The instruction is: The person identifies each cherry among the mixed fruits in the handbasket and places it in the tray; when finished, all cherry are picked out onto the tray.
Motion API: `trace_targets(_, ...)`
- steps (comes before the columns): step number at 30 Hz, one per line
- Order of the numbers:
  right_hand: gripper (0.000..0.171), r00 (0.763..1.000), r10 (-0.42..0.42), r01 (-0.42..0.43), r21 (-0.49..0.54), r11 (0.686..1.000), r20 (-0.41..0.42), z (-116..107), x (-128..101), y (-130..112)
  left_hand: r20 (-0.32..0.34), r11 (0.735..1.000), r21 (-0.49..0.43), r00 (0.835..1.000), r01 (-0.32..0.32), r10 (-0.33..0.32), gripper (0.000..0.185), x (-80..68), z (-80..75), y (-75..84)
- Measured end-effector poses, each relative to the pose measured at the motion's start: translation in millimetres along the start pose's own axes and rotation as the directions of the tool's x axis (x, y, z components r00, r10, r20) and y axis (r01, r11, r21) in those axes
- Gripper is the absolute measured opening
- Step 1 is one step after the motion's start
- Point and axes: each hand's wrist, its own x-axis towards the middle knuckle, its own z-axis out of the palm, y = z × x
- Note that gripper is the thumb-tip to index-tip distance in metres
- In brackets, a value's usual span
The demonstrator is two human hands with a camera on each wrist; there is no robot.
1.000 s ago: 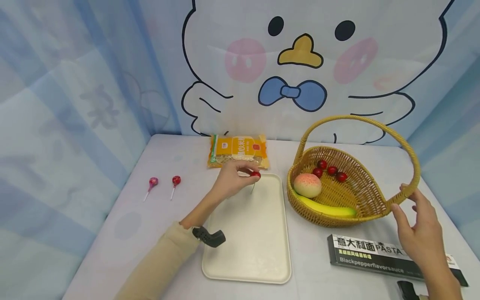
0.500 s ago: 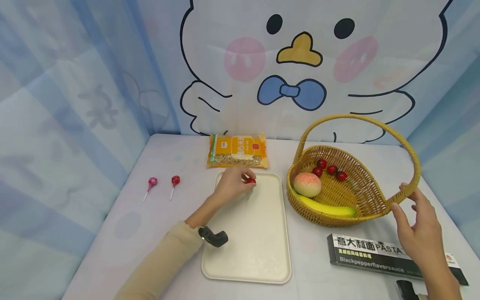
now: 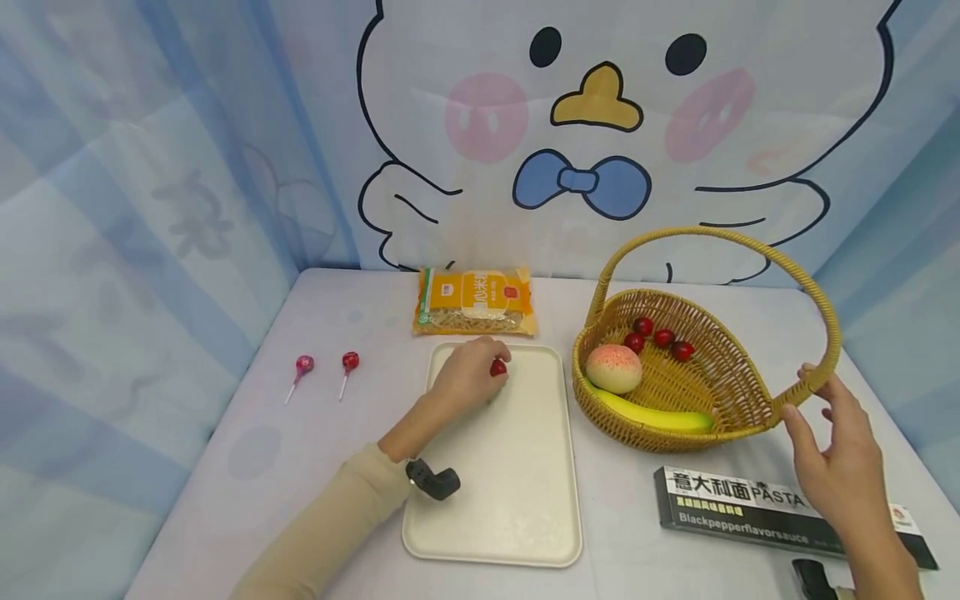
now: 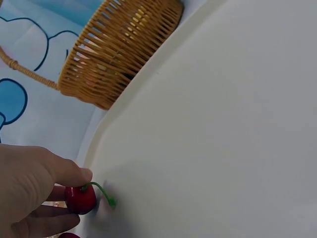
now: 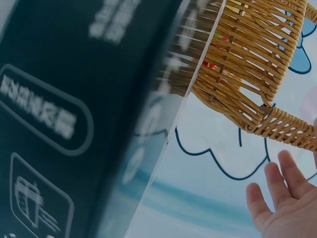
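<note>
On the pale tabletop (image 3: 247, 467), two red lollipops on white sticks (image 3: 327, 367) lie at far left, well apart from the action. Behind the cream rectangular plastic tray (image 3: 517, 500), a yellow packet of noodles (image 3: 475, 301) rests against the cartoon-duck backdrop. The person's left hand (image 3: 468, 379) hovers low over the tray's far end, thumb and fingertips (image 4: 74, 174) clamped on a small glossy red cherry with a thin green stem (image 4: 80, 198), held just above or at the tray surface. The cherry looks light, smooth and a little slippery, likely firm; the round body offers the surer hold, since the wiry stem would probably bend or slip. To the right sits a woven wicker basket with a tall hoop handle (image 3: 697, 392) holding a peach (image 3: 613, 369), a banana (image 3: 652, 415) and more red cherries (image 3: 660, 337). The right hand (image 3: 836, 458) touches the handle's base, fingers spread and holding nothing, above a black pasta box (image 3: 750, 512).
</note>
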Motion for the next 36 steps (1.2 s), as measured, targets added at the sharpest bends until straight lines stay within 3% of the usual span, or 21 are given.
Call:
trace_targets(6, 0.062, 1.0, 0.018, -0.018, -0.007, 1.0, 0.009, -0.3, -1.1, -0.2, 0.002, 0.998, 0.056, 0.999, -0.041, 0.041, 0.029, -1.6, -1.9, 3.8)
trace_targets(10, 0.062, 1.0, 0.018, -0.018, -0.004, 1.0, 0.008, -0.9, 0.1, -1.0, -0.004, 0.998, 0.059, 0.999, -0.034, 0.034, 0.029, -2.0, -4.4, 6.6)
trace_targets(14, 0.062, 1.0, 0.015, -0.015, -0.002, 1.0, 0.009, -0.9, 0.7, -0.7, -0.025, 0.999, 0.043, 0.999, -0.032, 0.033, 0.029, -1.4, -7.8, 11.0)
trace_targets(21, 0.062, 1.0, 0.009, -0.009, 0.01, 1.0, 0.012, 0.0, 0.1, 0.8, -0.067, 0.996, 0.005, 0.994, -0.084, 0.084, 0.028, 3.0, -12.8, 23.9)
trace_targets(30, 0.061, 1.0, -0.014, 0.014, 0.017, 1.0, 0.003, -0.3, -0.1, 0.5, -0.026, 0.984, -0.1, 0.989, -0.148, 0.146, 0.028, 14.8, -21.5, 47.7)
trace_targets(36, 0.061, 1.0, -0.016, 0.016, 0.022, 1.0, 0.003, 1.4, -1.2, 0.8, -0.053, 0.97, -0.12, 0.977, -0.209, 0.204, 0.026, 20.6, -21.3, 65.0)
